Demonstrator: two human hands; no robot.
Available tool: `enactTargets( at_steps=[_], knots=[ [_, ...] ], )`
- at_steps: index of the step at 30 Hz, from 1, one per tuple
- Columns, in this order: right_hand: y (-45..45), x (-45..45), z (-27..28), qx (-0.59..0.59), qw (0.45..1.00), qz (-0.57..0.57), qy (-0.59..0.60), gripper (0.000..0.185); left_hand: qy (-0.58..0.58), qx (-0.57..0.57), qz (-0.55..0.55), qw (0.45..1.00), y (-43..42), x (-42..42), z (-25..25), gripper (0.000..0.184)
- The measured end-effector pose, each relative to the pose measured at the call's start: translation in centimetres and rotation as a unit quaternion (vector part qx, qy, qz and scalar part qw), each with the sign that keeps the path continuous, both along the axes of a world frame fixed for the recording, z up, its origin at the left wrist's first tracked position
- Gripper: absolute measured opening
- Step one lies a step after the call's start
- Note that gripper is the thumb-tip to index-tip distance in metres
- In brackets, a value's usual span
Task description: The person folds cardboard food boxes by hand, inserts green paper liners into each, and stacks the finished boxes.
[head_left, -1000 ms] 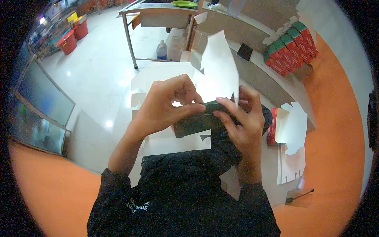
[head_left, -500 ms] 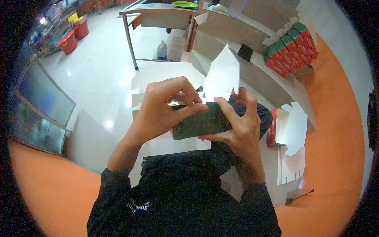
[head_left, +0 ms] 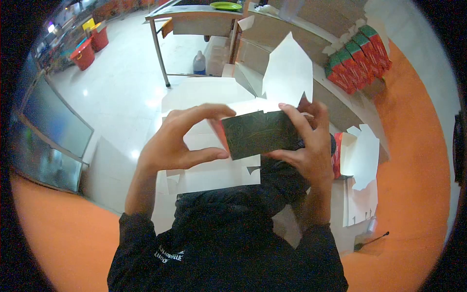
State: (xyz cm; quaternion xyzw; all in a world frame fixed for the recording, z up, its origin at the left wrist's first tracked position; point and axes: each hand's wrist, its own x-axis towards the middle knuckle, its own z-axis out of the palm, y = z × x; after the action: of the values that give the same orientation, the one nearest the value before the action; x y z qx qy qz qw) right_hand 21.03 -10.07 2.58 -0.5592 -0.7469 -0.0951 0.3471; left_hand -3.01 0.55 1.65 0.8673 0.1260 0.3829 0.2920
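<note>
A small carton (head_left: 260, 134) with a dark green side facing me is held above my lap, its white flap (head_left: 290, 70) standing up at the back. My right hand (head_left: 311, 141) grips its right end, thumb below and fingers on the top edge. Around the left end, my left hand (head_left: 180, 138) is spread, thumb and fingers apart; a narrow gap shows at the thumb, and whether the fingertips touch the top corner is unclear. Beneath lie flat white cardboard sheets (head_left: 214, 177) with cut notches.
An open red and white carton (head_left: 346, 155) stands at the right above flat card (head_left: 357, 204). Several red-green cartons (head_left: 357, 61) line the ledge at upper right. A metal-legged table (head_left: 194, 13) with a green plate (head_left: 226, 6) is ahead; red buckets (head_left: 83, 54) stand far left.
My left hand has opened and moved off the carton's top edge toward the left. The carton has risen slightly and shifted right, with my right hand still gripping it.
</note>
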Motion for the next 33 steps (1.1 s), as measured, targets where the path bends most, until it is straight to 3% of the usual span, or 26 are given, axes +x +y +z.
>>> enactTargets(
  at_steps=[2,3,6,9,12,14,15,18,21,24,25,27,30,33],
  knots=[
    [0.5,0.5,0.3,-0.007,0.999,0.042,0.029,0.076,0.053,-0.022,-0.001,0.998,0.0,-0.4,-0.6,0.049],
    [0.7,0.6,0.1,-0.044,0.996,0.061,0.047,0.077,0.035,-0.01,-0.001,0.999,0.0,0.0,-1.0,0.047],
    [0.8,-0.3,0.0,-0.025,0.999,-0.025,-0.026,0.081,-0.007,-0.02,0.005,1.0,0.0,1.1,-1.1,0.042],
    [-0.7,-1.9,-1.0,0.006,1.0,-0.007,-0.002,0.085,-0.106,-0.072,-0.008,0.992,0.3,4.0,-2.0,0.034],
    [-0.3,-3.7,-2.6,0.092,0.995,-0.025,0.034,0.092,-0.115,-0.105,-0.074,0.985,-0.2,6.4,-0.5,0.041],
    [0.5,-2.7,-2.8,0.129,0.987,-0.059,0.072,0.091,-0.121,-0.246,-0.193,0.942,-0.9,7.6,0.3,0.058],
    [0.5,-2.4,-2.4,0.134,0.985,-0.071,0.083,0.082,-0.104,-0.22,-0.266,0.933,-0.4,7.9,0.3,0.078],
    [0.4,-0.6,-3.0,0.074,0.931,-0.041,0.356,0.073,-0.104,-0.169,-0.274,0.941,-0.1,7.9,-0.3,0.08],
    [0.7,1.4,-3.5,0.034,0.906,-0.031,0.421,0.065,-0.069,-0.216,-0.317,0.921,0.4,7.5,-1.8,0.086],
    [-0.5,0.2,-3.9,0.076,0.964,-0.181,0.18,0.075,-0.049,-0.259,-0.338,0.904,0.8,7.6,-2.3,0.09],
    [-1.3,-0.9,-3.9,0.051,0.968,-0.178,0.168,0.092,-0.06,-0.252,-0.35,0.9,1.2,8.2,-2.3,0.091],
    [-1.6,-1.9,-5.0,-0.003,0.951,-0.112,0.29,0.1,-0.065,-0.279,-0.386,0.877,0.9,8.9,-2.1,0.091],
    [-0.8,-0.9,-5.6,-0.028,0.906,-0.106,0.408,0.088,-0.046,-0.241,-0.365,0.898,0.0,9.3,-2.3,0.096],
    [1.2,3.5,-8.0,-0.019,0.872,-0.086,0.482,0.071,0.026,-0.1,-0.266,0.958,0.7,7.9,-3.9,0.084]
  ],
)
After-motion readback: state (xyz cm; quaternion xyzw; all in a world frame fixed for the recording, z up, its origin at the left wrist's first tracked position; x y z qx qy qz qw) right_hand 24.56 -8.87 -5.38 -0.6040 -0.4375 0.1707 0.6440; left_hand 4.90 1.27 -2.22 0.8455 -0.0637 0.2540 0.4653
